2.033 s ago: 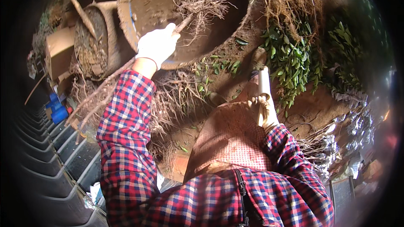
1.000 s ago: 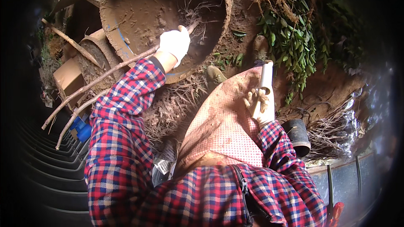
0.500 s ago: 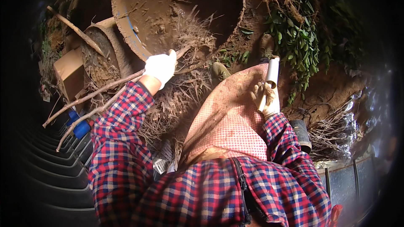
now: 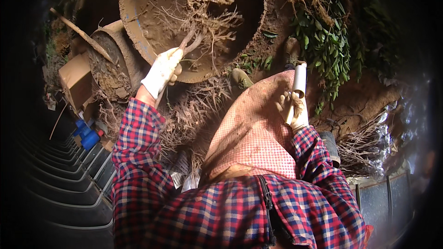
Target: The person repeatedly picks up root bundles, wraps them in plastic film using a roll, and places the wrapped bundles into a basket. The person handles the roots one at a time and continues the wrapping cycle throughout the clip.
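My left hand (image 4: 162,70), in a white glove, is closed around woody stems with a tangled clump of roots (image 4: 207,20) at their far end. The roots are over the brown mud inside a big round tub (image 4: 135,34); I cannot tell whether they touch it. The rest of the stems is mostly hidden behind my left hand and sleeve. Over my right thigh, my right hand (image 4: 297,110), in a soiled glove, holds a white tube-shaped object (image 4: 300,79) with a narrow pale piece at its lower end. Pink checked cloth (image 4: 251,131) covers my lap.
Rooted stems (image 4: 194,108) lie in a pile before the tub. To the left are a slanting stick (image 4: 83,36), a cardboard box (image 4: 74,76) and a blue object (image 4: 87,136). Leafy plants (image 4: 325,48) and a bundle of bare stems (image 4: 357,152) lie to the right.
My left hand has moved a little left, and the root clump has swung from the tub's near edge farther over the mud. The right hand has hardly moved.
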Demonstrator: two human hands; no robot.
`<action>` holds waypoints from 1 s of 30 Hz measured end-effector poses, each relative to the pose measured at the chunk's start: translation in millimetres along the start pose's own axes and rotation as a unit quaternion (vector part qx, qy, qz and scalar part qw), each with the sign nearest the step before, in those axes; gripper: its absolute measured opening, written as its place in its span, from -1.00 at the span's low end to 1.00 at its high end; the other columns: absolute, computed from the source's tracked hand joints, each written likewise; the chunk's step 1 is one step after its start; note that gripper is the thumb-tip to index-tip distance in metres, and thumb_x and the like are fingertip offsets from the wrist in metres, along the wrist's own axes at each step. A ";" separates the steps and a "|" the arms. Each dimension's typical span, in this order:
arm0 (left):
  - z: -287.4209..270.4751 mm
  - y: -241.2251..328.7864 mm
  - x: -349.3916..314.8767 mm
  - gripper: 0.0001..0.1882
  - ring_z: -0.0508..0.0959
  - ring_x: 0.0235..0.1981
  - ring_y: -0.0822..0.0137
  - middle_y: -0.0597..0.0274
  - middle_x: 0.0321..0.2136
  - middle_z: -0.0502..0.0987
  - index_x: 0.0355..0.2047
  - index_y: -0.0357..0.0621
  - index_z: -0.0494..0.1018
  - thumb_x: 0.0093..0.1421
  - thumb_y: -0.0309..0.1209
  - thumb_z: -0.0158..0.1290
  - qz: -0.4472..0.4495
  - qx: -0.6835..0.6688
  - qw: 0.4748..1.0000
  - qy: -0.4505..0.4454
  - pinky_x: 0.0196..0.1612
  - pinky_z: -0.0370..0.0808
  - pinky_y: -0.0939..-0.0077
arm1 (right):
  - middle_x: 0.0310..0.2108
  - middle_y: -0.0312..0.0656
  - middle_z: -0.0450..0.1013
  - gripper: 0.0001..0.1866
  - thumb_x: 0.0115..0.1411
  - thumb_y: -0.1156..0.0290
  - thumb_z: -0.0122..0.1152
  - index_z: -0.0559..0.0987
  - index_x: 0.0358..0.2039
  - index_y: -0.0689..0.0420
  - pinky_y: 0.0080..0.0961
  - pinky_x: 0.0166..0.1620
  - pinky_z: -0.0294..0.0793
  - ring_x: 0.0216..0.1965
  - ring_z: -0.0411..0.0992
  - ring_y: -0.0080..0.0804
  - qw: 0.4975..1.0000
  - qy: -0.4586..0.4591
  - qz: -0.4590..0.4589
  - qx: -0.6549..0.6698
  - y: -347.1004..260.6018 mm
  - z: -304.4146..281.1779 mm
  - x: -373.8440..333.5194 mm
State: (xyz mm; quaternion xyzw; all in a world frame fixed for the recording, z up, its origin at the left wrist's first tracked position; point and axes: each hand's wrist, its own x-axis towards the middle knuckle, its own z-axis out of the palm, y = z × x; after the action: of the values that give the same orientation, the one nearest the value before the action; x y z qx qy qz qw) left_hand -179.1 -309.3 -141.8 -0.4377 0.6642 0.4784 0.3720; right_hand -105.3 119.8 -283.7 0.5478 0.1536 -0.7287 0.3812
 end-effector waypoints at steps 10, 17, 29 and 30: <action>56.2 -3.1 80.6 -0.42 0.10 -0.76 0.63 0.48 -0.65 0.20 0.12 -0.20 0.33 0.36 0.04 -0.18 -0.003 -0.305 0.952 -0.035 -0.68 0.11 0.73 | -0.25 -0.35 0.50 -0.75 0.18 0.32 0.28 0.45 -0.15 -0.07 -0.06 -0.01 0.46 -0.19 0.49 -0.34 1.000 -0.009 -0.011 0.006 -6.5 3.3 -0.4; 84.3 -6.4 143.1 -0.41 0.11 -0.80 0.57 0.42 -0.71 0.21 -0.27 -0.18 0.36 0.34 0.15 -0.30 -0.064 -0.260 0.962 -0.046 -0.72 0.14 0.58 | -0.29 -0.36 0.51 -0.78 0.19 0.29 0.27 0.46 -0.18 -0.06 -0.04 -0.03 0.47 -0.21 0.50 -0.35 0.999 0.005 -0.014 0.029 -5.0 4.2 1.9; 33.9 -63.6 125.9 -0.52 0.51 -0.17 -0.16 -0.25 -0.23 0.53 -0.21 -0.38 0.45 0.37 -0.26 -0.40 0.118 0.515 0.846 -0.070 -0.07 0.42 0.07 | -0.29 -0.34 0.49 -0.72 0.18 0.31 0.28 0.48 -0.11 -0.01 -0.14 -0.10 0.53 -0.23 0.50 -0.33 0.999 -0.018 -0.031 0.034 -8.9 8.7 -6.0; 30.8 -65.5 123.6 -0.49 0.50 -0.11 -0.13 -0.24 -0.22 0.53 -0.18 -0.37 0.45 0.38 -0.20 -0.39 0.081 0.519 0.848 -0.076 0.02 0.38 0.11 | -0.29 -0.34 0.49 -0.72 0.19 0.31 0.28 0.48 -0.11 -0.02 -0.15 -0.10 0.53 -0.23 0.50 -0.33 0.999 -0.027 -0.032 0.033 -8.6 6.5 -5.0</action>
State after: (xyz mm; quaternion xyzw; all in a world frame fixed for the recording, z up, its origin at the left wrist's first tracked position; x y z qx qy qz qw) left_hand -157.4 -318.0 -283.1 -0.0880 0.8184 0.1241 0.5542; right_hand -115.4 123.2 -278.5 0.5354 0.1367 -0.7596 0.3431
